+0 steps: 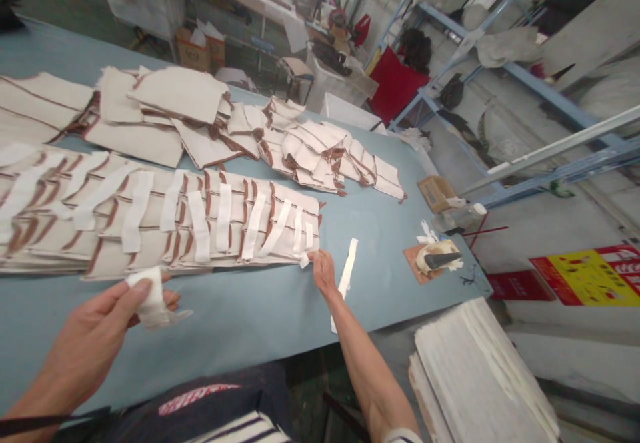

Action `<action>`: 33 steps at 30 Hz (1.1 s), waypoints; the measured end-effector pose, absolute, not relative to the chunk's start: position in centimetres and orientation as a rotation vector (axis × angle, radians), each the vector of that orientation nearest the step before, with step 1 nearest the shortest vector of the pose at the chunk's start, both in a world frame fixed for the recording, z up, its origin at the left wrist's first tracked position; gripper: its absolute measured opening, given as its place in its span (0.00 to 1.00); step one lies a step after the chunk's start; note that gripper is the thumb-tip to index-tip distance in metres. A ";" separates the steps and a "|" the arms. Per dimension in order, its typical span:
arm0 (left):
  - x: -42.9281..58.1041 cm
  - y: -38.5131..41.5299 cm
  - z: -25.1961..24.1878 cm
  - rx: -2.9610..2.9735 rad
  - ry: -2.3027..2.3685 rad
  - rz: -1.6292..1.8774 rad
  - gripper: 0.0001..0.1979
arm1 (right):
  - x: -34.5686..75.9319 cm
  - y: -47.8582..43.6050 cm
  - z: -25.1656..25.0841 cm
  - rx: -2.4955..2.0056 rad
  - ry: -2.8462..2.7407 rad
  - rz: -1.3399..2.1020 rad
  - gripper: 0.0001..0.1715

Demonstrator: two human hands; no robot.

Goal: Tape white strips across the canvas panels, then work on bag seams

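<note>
cream fabric pieces (150, 223) overlap in a row on the blue table (250, 316), nearly all already crossed by a white strip; a heap (200, 123) behind looks bare. the right hand (324, 271), fingers drawn together, touches the row's last piece. 1 loose strip (347, 271) lies just beside it, long axis pointing away from the person. the left hand (100, 316) pinches a white roll (150, 296).

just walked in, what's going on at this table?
A person works at a blue table. The left hand holds a wad of white strip. The right hand touches the end of a row of overlapped beige fabric pieces, most carrying white strips; whether it pinches anything is unclear. One loose white strip lies beside that hand.
</note>
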State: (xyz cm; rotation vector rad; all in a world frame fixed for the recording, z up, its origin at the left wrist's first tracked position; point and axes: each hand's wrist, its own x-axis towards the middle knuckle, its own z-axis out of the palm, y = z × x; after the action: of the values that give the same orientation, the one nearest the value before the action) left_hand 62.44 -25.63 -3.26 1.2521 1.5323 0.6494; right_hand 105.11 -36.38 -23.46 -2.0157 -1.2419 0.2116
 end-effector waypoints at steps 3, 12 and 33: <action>62.6 -25.9 -2.2 1.100 1.487 0.576 0.40 | 104.8 -36.4 -23.2 -2.035 -1.251 0.219 0.22; 62.4 -25.8 -2.9 1.125 1.447 0.579 0.41 | 104.1 -35.8 -22.0 -2.115 -1.178 0.228 0.21; 63.7 -25.2 6.0 0.449 0.967 0.828 0.15 | 87.3 -35.2 -0.8 -1.481 -1.294 0.326 0.09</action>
State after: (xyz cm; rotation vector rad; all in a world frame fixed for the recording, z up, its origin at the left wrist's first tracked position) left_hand 63.66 -25.19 5.98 0.4492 0.9673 0.8285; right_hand 87.28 -35.18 -0.85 -1.4815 -1.2938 0.3257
